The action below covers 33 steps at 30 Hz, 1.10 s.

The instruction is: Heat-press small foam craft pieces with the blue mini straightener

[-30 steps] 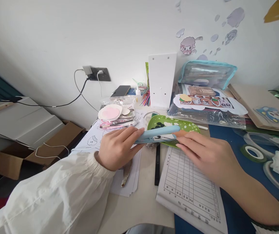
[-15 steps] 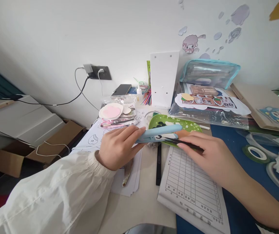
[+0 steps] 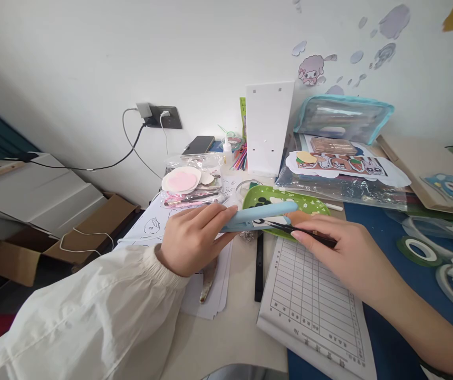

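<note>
My left hand [image 3: 196, 235] is closed on a light blue tool [image 3: 268, 211] with two long arms, like a flat hair iron, held level over the desk. A small white piece with a black mark [image 3: 261, 222] shows between its arms. My right hand [image 3: 340, 245] pinches black tweezers [image 3: 313, 235], whose tips reach left to the white piece. Behind and below the blue tool sits a green tray [image 3: 309, 201] holding white and black bits. Something orange shows between the tool's end and my right fingers.
A printed form pad [image 3: 317, 311] and a black bar [image 3: 258, 269] lie nearer me. Bagged cutouts [image 3: 181, 181] are at left, a white upright panel [image 3: 269, 126] behind, green tape [image 3: 418, 252] and a clear pouch [image 3: 343, 119] at right.
My right hand and the tweezers have shifted slightly to the right. My left hand and the blue tool hold nearly the same place. The view has moved a little.
</note>
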Tool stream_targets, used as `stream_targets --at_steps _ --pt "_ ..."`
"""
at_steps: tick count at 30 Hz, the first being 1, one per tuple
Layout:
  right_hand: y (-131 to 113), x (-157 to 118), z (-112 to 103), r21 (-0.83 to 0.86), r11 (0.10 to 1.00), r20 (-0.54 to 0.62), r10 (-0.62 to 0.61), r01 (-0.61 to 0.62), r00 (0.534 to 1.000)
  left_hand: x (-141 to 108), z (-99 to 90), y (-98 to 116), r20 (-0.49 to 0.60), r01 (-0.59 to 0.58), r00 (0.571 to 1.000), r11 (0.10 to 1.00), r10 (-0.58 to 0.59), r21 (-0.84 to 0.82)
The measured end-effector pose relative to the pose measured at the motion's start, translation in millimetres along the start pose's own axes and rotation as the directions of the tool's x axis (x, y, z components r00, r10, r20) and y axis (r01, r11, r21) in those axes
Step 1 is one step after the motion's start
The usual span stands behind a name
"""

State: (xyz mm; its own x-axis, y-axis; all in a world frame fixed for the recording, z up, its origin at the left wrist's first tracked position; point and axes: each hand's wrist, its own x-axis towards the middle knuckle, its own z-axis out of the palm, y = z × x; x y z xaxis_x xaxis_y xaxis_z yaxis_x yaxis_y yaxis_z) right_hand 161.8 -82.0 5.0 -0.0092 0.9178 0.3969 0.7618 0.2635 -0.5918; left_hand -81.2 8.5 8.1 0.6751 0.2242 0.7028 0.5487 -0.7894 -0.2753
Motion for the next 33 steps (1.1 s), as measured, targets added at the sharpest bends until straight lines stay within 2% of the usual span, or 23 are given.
stream_targets --at_steps 4,6,9,11,13,16,18,22,28,33 --pt "-2 -1 -5 0.078 0.996 0.031 0.051 -0.053 0.998 0 0.2 -1 -0.007 -0.002 1.0 1.0 0.002 0.019" --pt "0 -1 -9 0.216 0.973 0.056 0.076 -0.087 0.996 0 -0.4 -2 -0.012 -0.006 1.0 1.0 0.006 0.031" --pt "7 1 -14 0.467 0.857 0.064 0.215 -0.22 0.975 0 -2.4 -2 -0.026 -0.023 0.999 0.999 0.024 0.033" --pt "11 3 -15 0.543 0.768 0.116 0.332 -0.34 0.936 1 -4.2 -2 -0.039 -0.043 0.998 0.999 0.044 0.02" --pt "13 5 -14 0.553 0.69 0.228 0.415 -0.468 0.881 2 -5.9 -1 -0.052 -0.061 0.997 0.998 0.061 0.003" --pt "10 6 -12 0.545 0.595 0.383 0.45 -0.59 0.807 3 -7.3 1 -0.064 -0.082 0.995 0.997 0.081 -0.014" --pt "6 6 -11 0.563 0.57 0.412 0.434 -0.598 0.801 3 -7.7 2 -0.058 -0.094 0.994 0.995 0.093 -0.02" --pt "0 8 -12 0.609 0.557 0.344 0.456 -0.565 0.821 3 -8.2 4 -0.056 -0.119 0.991 0.993 0.118 -0.007" --pt "-1 8 -14 0.614 0.478 0.385 0.512 -0.628 0.767 6 -12.0 6 -0.08 -0.175 0.981 0.985 0.174 0.002" --pt "0 7 -15 0.643 0.421 0.444 0.476 -0.64 0.759 6 -12.5 6 -0.104 -0.198 0.975 0.98 0.195 -0.024"
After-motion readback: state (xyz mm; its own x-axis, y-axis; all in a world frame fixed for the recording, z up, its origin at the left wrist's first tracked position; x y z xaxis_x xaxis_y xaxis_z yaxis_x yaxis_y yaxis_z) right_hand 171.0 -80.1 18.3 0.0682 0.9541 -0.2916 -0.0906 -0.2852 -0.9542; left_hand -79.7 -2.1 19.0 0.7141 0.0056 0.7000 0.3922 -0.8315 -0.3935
